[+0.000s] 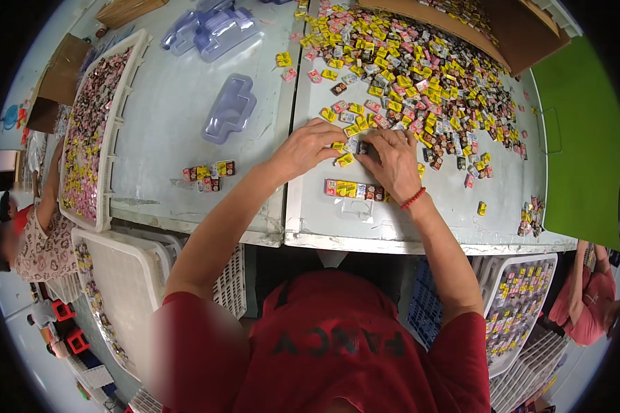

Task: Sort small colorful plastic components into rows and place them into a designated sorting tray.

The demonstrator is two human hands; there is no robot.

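Observation:
My left hand pinches a small yellow box-shaped piece between thumb and fingertips. Close by on its right, my right hand has thumb and fingers closed on a small dark piece. Another yellow piece lies just below the fingertips. Nearer to me is a row of pieces, pink, yellow, white and dark, at a clear plastic tray; my right wrist is beside its right end. Beyond both hands spreads a large heap of similar pieces.
Left of the table seam, a bluish clear tray and a small group of pieces lie on the table. More trays are stacked behind. A white crate of pieces stands at the left, and a cardboard box at the back. People sit at both sides.

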